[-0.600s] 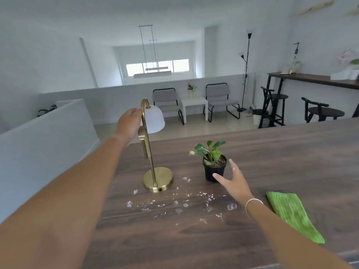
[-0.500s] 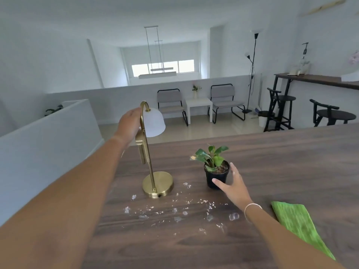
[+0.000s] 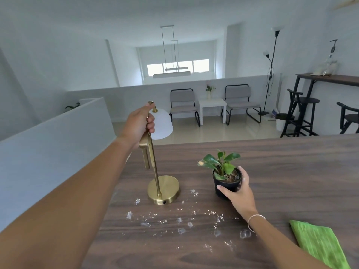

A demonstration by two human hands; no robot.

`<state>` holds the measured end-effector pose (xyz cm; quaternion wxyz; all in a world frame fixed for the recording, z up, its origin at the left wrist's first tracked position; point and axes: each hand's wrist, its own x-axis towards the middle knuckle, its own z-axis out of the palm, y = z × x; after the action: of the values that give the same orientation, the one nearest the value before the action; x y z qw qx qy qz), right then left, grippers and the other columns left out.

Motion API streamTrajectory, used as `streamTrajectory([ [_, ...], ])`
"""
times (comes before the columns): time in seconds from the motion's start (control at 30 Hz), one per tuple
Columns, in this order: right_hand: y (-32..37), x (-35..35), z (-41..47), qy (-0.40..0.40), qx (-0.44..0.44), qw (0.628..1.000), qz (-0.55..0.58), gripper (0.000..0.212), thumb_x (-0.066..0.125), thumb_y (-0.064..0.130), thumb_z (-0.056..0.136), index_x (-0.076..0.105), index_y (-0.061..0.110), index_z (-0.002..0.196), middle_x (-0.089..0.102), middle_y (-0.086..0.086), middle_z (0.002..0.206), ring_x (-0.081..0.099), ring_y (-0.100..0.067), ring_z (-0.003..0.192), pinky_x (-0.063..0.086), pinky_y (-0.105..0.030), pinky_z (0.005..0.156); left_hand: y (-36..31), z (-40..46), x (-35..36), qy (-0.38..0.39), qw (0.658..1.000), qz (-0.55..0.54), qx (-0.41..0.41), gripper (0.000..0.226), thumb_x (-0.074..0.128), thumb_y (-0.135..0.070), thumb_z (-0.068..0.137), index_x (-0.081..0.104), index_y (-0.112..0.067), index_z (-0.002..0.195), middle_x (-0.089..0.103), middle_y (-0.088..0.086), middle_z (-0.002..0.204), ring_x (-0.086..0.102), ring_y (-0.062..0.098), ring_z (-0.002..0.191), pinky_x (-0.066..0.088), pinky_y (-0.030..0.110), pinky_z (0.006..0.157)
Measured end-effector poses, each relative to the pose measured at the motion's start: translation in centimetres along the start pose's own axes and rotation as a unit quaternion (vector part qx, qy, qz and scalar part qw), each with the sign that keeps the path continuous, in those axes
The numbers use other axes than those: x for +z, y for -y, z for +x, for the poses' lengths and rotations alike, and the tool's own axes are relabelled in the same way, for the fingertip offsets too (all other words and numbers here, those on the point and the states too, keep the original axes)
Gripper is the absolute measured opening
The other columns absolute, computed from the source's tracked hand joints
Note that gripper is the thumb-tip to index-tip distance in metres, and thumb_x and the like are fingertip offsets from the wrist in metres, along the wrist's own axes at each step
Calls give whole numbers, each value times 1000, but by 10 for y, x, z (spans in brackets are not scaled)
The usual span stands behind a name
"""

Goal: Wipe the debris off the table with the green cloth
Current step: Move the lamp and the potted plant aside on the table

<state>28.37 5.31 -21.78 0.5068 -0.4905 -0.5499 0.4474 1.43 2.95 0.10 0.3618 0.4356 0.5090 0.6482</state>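
Dark brown wood-grain table (image 3: 291, 171); brass-gold lamp (image 3: 155, 183) with a white shade, gripped high on its stem; black pot (image 3: 225, 186) of green leaves in the other grip; clear, whitish debris (image 3: 182, 224) between the two grips; bright green streaked cloth (image 3: 320, 243) beside the white-bracelet wrist

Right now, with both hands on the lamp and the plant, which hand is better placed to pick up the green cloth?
Right. The green cloth lies by the right forearm, near the table's right edge. The right hand only needs to release the plant pot. The left hand grips the lamp, far across the debris.
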Motion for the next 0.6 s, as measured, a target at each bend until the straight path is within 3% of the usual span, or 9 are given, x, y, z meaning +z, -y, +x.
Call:
streamTrajectory([
  [0.23,3,10,7,-37,-22,998,-45,89,84,20,64,32,35,134,57,7,115,56,-16,107,45,-33,97,5,14,-1,34,999,-21,-6,30,46,-33,92,57,-17,115,29,-6,54,27,9,45,28,20,43],
  [0.6,26,33,59,-50,-38,997,-44,87,84,22,64,33,35,134,56,9,114,55,-14,106,45,-31,96,-8,65,9,31,999,-38,0,19,46,-30,93,60,-21,102,30,-8,50,26,7,42,27,18,40],
])
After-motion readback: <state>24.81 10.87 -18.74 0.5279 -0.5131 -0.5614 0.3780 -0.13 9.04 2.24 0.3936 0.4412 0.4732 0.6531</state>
